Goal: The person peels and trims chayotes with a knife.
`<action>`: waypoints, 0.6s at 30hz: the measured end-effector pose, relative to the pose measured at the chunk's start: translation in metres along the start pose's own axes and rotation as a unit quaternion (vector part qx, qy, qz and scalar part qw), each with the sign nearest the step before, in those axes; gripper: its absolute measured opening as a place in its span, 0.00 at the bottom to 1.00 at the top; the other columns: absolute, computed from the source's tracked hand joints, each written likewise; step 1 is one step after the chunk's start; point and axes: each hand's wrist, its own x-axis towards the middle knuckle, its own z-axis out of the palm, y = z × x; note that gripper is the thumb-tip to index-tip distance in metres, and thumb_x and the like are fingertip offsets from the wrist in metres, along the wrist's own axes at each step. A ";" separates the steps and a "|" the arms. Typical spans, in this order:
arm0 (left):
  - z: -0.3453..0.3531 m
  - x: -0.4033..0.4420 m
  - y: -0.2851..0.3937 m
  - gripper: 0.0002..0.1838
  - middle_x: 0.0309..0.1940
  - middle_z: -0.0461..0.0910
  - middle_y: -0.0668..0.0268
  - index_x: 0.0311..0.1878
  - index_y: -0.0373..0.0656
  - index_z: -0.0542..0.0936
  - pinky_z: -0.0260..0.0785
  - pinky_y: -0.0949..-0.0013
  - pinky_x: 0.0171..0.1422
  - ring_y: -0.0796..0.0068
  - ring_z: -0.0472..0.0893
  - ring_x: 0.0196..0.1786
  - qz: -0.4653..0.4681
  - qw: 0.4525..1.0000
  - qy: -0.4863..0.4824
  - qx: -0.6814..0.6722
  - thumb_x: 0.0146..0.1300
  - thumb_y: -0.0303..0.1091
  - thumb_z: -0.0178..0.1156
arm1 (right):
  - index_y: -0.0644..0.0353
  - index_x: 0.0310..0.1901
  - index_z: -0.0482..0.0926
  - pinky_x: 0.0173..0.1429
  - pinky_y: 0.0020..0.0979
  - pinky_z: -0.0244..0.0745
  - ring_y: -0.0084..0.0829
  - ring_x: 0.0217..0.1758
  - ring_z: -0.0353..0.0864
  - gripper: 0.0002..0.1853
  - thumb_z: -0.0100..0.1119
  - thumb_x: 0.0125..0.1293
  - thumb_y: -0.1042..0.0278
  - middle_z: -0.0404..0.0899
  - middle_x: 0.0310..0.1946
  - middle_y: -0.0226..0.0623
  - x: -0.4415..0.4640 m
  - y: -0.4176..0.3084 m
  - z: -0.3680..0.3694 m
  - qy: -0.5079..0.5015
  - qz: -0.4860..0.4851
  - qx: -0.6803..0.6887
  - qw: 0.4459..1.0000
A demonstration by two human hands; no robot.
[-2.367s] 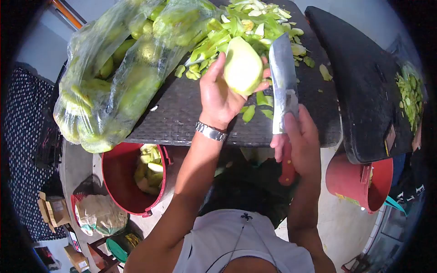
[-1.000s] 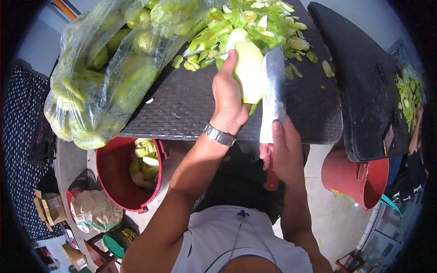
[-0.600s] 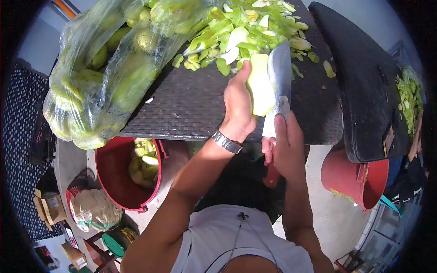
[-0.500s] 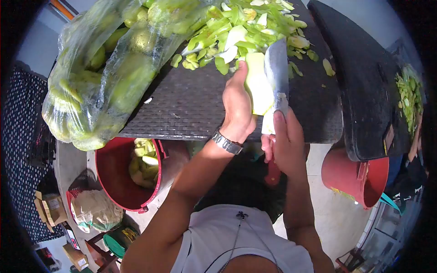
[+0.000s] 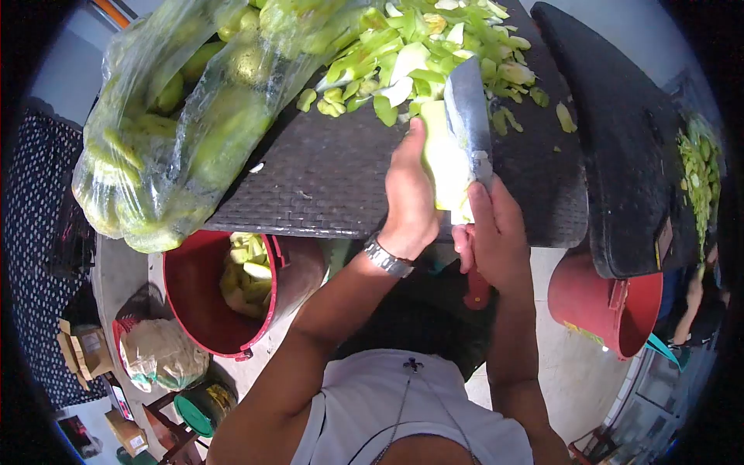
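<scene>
My left hand is closed around a pale, peeled green mango, holding it upright over the near edge of the table. A wide-bladed knife with a red handle is in my right hand. Its blade lies along the right side of the mango, touching it. My right fingers wrap the knife where blade meets handle, and the thumb is near the mango's lower end. Beyond my hands spreads a heap of green peelings. The mango's left side is partly hidden by my left hand.
A clear plastic bag of green mangoes lies on the dark woven table. Below it stands a red bucket holding peeled pieces. At right are a second dark table, another red bucket and a person's arm.
The knife blade has shifted slightly left over the mango, and both hands have moved a little to the right. The other person's arm at the far right has moved lower.
</scene>
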 end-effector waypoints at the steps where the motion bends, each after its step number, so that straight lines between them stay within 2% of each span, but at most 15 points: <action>1: -0.004 0.004 0.004 0.27 0.49 0.85 0.56 0.65 0.38 0.75 0.79 0.57 0.56 0.62 0.86 0.47 -0.039 0.997 -0.043 -0.043 0.81 0.52 0.46 | 0.62 0.57 0.73 0.18 0.27 0.68 0.20 0.14 0.72 0.15 0.43 0.85 0.59 0.74 0.19 0.32 -0.001 0.000 -0.001 -0.005 0.000 0.009 1.000; 4: -0.003 0.008 0.018 0.31 0.47 0.84 0.52 0.65 0.35 0.74 0.81 0.54 0.53 0.56 0.87 0.44 -0.099 0.978 -0.162 -0.088 0.80 0.57 0.45 | 0.61 0.60 0.73 0.19 0.27 0.68 0.20 0.16 0.73 0.15 0.47 0.83 0.60 0.75 0.20 0.32 -0.003 -0.004 -0.004 -0.028 0.012 0.027 0.999; 5: -0.004 0.010 0.020 0.33 0.46 0.84 0.50 0.64 0.35 0.74 0.82 0.53 0.52 0.52 0.87 0.44 -0.105 0.977 -0.170 -0.076 0.80 0.60 0.44 | 0.61 0.61 0.73 0.19 0.27 0.69 0.19 0.16 0.73 0.16 0.49 0.83 0.60 0.75 0.20 0.31 -0.004 -0.005 -0.002 -0.027 0.004 0.011 1.000; 8: 0.000 0.008 0.019 0.32 0.45 0.84 0.52 0.63 0.36 0.75 0.82 0.56 0.49 0.56 0.87 0.42 -0.063 0.989 -0.113 -0.077 0.81 0.59 0.45 | 0.62 0.62 0.72 0.21 0.28 0.70 0.19 0.17 0.74 0.18 0.55 0.79 0.58 0.76 0.20 0.31 -0.005 -0.007 0.006 -0.016 -0.023 -0.022 0.999; 11: 0.001 0.008 0.013 0.29 0.48 0.85 0.57 0.63 0.38 0.75 0.81 0.58 0.53 0.62 0.87 0.46 -0.017 0.997 -0.065 -0.050 0.82 0.56 0.44 | 0.64 0.62 0.72 0.22 0.28 0.71 0.20 0.18 0.75 0.22 0.60 0.77 0.56 0.77 0.20 0.31 -0.003 -0.006 0.009 -0.004 -0.039 -0.032 0.999; 14: 0.006 0.004 0.007 0.28 0.47 0.85 0.58 0.62 0.39 0.76 0.82 0.58 0.52 0.62 0.87 0.44 0.029 0.998 -0.024 -0.051 0.82 0.56 0.44 | 0.65 0.62 0.71 0.23 0.28 0.71 0.20 0.20 0.77 0.24 0.62 0.76 0.55 0.79 0.22 0.32 -0.004 -0.010 0.007 -0.008 -0.033 -0.049 0.998; 16: 0.005 0.011 0.011 0.29 0.43 0.84 0.56 0.60 0.37 0.76 0.82 0.59 0.45 0.63 0.86 0.38 -0.007 0.999 -0.040 -0.008 0.82 0.57 0.44 | 0.67 0.62 0.70 0.24 0.29 0.72 0.20 0.21 0.78 0.25 0.62 0.76 0.55 0.80 0.23 0.33 -0.004 -0.010 0.004 -0.011 -0.058 -0.055 0.997; 18: 0.002 0.009 0.012 0.30 0.40 0.84 0.55 0.58 0.35 0.76 0.82 0.59 0.41 0.62 0.86 0.34 -0.035 0.998 -0.043 0.019 0.82 0.57 0.43 | 0.68 0.64 0.69 0.25 0.29 0.73 0.21 0.22 0.79 0.27 0.62 0.76 0.55 0.81 0.23 0.35 -0.007 -0.010 0.004 -0.017 -0.033 -0.061 0.997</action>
